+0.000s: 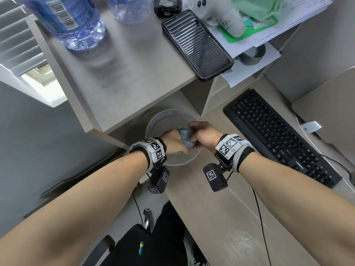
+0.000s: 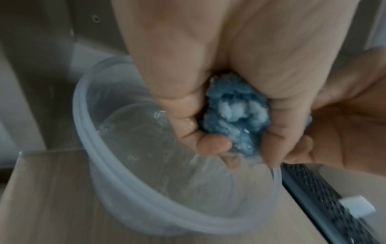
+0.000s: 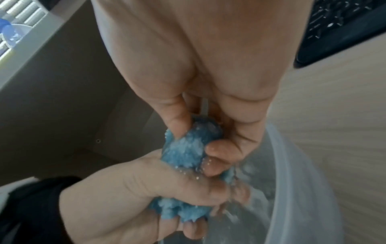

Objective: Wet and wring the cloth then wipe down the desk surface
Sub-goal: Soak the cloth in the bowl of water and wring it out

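- Two hands clench one blue cloth (image 1: pixel 187 135) over the bowl (image 1: pixel 153 121), and the cloth is bunched into a wet wad between them.
- The left hand (image 1: pixel 173 141) has its fingers curled round the cloth's nearer end; in the left wrist view the cloth (image 2: pixel 236 118) bulges out between thumb and fingers (image 2: pixel 213 145), glistening with water.
- The right hand (image 1: pixel 204 134) grips the farther end, touching the left hand; in the right wrist view its fingers (image 3: pixel 221 151) wrap the cloth (image 3: pixel 185 148), and drops of water hang from it above the bowl (image 3: pixel 303 181).
- The bowl is clear plastic, holds water, and stands on the desk (image 1: pixel 221 217), partly under the shelf (image 1: pixel 119 73).
- The keyboard (image 1: pixel 278 137) lies on the desk just right of the bowl.
- On the shelf above the bowl sit a phone (image 1: pixel 196 44), two bottles (image 1: pixel 65 18), a grey plush toy (image 1: pixel 221 14) and papers (image 1: pixel 278 29).
- Below the bowl in the head view, a dark chair (image 1: pixel 134 244) shows beside the desk edge.
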{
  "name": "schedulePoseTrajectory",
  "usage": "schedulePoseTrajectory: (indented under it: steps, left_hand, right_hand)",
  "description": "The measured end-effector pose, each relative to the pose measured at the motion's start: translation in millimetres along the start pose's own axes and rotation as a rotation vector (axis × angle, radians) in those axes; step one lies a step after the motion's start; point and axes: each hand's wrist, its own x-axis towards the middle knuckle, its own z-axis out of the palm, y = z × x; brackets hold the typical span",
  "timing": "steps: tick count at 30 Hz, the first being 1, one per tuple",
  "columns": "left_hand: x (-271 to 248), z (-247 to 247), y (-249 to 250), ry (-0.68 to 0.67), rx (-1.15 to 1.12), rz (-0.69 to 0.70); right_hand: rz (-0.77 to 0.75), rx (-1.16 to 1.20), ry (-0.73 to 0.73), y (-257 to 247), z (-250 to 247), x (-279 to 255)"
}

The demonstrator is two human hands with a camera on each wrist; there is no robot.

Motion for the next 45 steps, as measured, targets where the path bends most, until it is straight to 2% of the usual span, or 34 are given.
schedulePoseTrajectory:
  steps: [3,6,8,11,15,17,21,26,31,34,38,42,45]
  left_hand:
    - [-1.1,-0.5,2.5,0.021,-0.064,-0.040]
    - [1.1,-0.6,6.2,0.053,-0.008,-0.064]
    - [3.0,-2.7,7.3,0.104,0.108,-0.061]
    - [0.9,-4.2,9.9,0.228,0.322,-0.003]
    - [-8.0,-5.6,18.2,0.301,0.716,0.065]
    - [-11.1,-6.0,21.5,0.283,0.859,0.131]
    - [-14.4,-7.0,22.4,0.296,0.965,0.206]
    - [-11.9,-10.9,18.5,0.284,0.796,0.128]
    - [-6.6,-10.3,9.4,0.292,0.535,0.052]
    - [-3.0,-8.5,6.8,0.281,0.391,0.023]
    - [1.3,-7.0,1.3,0.184,0.257,-0.055]
    - [-1.5,-10.4,-5.1,0.128,0.010,-0.130]
    - [-6.6,-8.8,-1.2,0.163,-0.040,-0.147]
  right_hand:
    - [-0.075,-0.087,-0.016,-7.3,0.5,1.6]
    - [-0.068,-0.059,-0.011,-7.7,-1.0,2.0]
    - [0.003,0.027,-0.004,-6.0,-2.7,2.8]
    - [0.207,0.211,-0.068,-7.1,-1.3,4.0]
    - [0.446,0.249,-0.101,-6.1,7.7,10.9]
    - [0.484,0.278,-0.060,-7.1,13.4,14.7]
    - [0.477,0.325,0.036,-11.5,25.0,22.3]
    - [0.419,0.210,0.167,-11.6,35.5,33.0]
    - [0.153,-0.063,0.329,-13.4,42.5,40.7]
    - [0.149,-0.177,0.364,-14.8,43.6,41.3]
    - [0.087,-0.457,0.327,-12.8,47.9,41.5]
    - [-0.006,-0.569,0.330,-9.7,47.9,38.8]
    - [-0.059,-0.595,0.292,-10.5,44.2,37.7]
